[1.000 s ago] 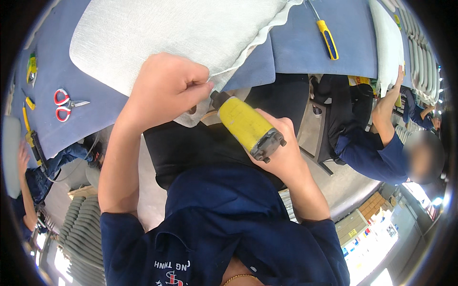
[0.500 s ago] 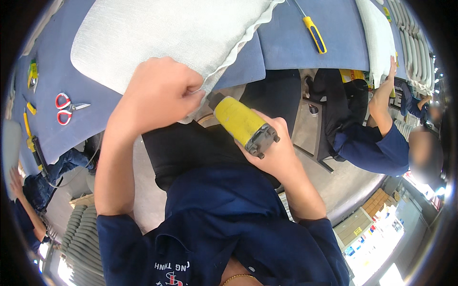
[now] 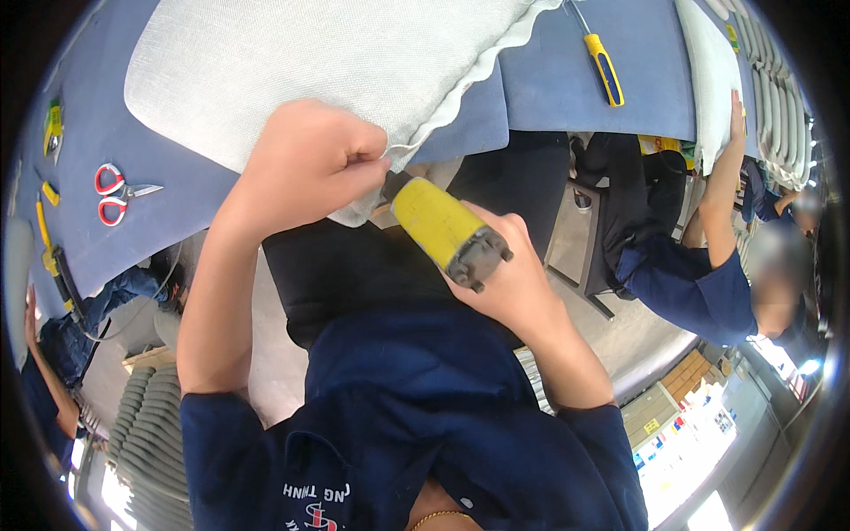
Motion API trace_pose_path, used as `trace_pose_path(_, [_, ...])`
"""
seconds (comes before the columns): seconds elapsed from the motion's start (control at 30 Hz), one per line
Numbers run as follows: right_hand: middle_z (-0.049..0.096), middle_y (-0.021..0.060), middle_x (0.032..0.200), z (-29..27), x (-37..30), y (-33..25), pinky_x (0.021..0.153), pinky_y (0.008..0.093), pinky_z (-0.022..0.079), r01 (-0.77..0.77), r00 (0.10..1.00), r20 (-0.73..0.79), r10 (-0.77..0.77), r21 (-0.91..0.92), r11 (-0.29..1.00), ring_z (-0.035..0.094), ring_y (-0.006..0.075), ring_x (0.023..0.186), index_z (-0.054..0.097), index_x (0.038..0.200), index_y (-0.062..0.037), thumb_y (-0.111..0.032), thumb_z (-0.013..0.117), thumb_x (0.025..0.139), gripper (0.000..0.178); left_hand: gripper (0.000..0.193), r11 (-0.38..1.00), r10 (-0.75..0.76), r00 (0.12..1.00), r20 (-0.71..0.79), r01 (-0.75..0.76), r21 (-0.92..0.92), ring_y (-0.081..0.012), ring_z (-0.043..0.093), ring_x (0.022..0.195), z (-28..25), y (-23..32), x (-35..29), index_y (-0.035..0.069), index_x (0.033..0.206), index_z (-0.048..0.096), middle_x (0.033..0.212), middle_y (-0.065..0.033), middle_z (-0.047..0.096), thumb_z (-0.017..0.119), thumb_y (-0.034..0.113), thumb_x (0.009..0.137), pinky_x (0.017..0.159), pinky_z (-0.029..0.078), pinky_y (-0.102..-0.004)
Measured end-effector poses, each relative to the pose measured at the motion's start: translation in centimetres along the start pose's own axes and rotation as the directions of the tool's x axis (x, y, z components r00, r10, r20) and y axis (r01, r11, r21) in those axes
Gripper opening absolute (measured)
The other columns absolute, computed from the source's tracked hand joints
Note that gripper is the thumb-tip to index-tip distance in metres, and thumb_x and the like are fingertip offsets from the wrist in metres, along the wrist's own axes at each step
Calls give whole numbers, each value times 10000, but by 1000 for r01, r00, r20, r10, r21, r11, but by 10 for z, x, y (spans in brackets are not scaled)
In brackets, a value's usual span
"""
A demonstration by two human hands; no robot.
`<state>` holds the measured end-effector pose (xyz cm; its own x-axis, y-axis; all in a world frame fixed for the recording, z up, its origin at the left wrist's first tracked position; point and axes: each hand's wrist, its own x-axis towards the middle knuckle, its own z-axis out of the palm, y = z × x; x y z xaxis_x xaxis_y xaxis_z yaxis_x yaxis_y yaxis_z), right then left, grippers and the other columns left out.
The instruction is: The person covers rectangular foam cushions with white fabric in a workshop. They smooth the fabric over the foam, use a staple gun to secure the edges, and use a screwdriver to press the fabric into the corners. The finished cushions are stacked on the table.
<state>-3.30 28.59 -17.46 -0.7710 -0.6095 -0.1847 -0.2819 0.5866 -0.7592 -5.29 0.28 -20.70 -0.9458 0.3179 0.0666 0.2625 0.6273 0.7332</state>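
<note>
A pale grey fabric-covered cushion (image 3: 257, 62) lies over the near edge of the blue-covered table (image 3: 478, 102), a loose rim of cloth running down its right side. My left hand (image 3: 310, 168) is closed on the fabric at the cushion's near corner, thumb and fingers pinching its edge. Wrapped in my right hand (image 3: 513, 283) is a yellow staple gun (image 3: 438, 221); its dark nose points up and left, close beside my left thumb at the fabric edge. My fingers partly hide the tool's handle, and whether the nose touches the cloth is hard to tell.
Red-and-white scissors (image 3: 118, 193) lie on the table at left, near a yellow-and-black tool (image 3: 55, 257) with a cord. A yellow-handled screwdriver (image 3: 605, 71) rests at the far right. Another person's hand (image 3: 737, 115) holds a second pale cushion (image 3: 708, 71). Stacked grey pads (image 3: 146, 434) stand lower left.
The view has shifted slightly. The staple gun stays by the pinched fabric edge, its nose a little nearer my left thumb. At right, the other person's head and arm have moved.
</note>
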Motion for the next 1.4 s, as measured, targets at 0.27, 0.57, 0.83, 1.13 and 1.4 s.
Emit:
trace_pose_path(0.27, [782,188,1235,6,-20,8,977,473,538,-74,996,-51,71,-67,995,708,403,1067,750,1332,-32,-126,949,782,592,331,975,-38,999,18,33,220,-379,556,613,-19,39,-4,32,691,554,628,-148,534,809,147,867,583,422,-468])
trace_pose_path(0.57, [786,261,937,-4,-12,-8,769,445,635,64,998,-26,-61,101,993,794,446,903,718,1271,19,-35,929,717,595,367,999,-36,999,17,36,-7,-345,485,608,-12,10,-12,19,701,529,626,-136,453,838,137,861,576,380,-440])
trace_pose_path(0.83, [792,257,954,-2,-3,-7,777,457,633,5,999,48,-10,105,994,789,455,903,718,1278,4,-50,937,713,609,351,998,-36,999,-4,36,-49,-355,507,613,-7,4,-15,18,691,539,633,-149,464,831,121,857,576,396,-444])
trace_pose_path(1.13, [790,187,1041,19,-12,5,837,484,587,-40,999,10,40,-31,999,743,432,930,739,1273,-36,-87,930,741,567,281,986,65,997,-39,-58,157,-368,598,698,-3,14,-16,71,736,587,675,-108,558,819,152,873,625,457,-469])
trace_pose_path(1.4, [805,144,1204,4,-24,-9,953,423,507,-89,994,67,86,48,995,731,368,1013,732,1352,-25,-163,943,794,612,382,978,142,989,-42,-133,161,-359,586,712,-9,9,-21,59,718,489,679,-113,526,824,144,880,615,436,-465])
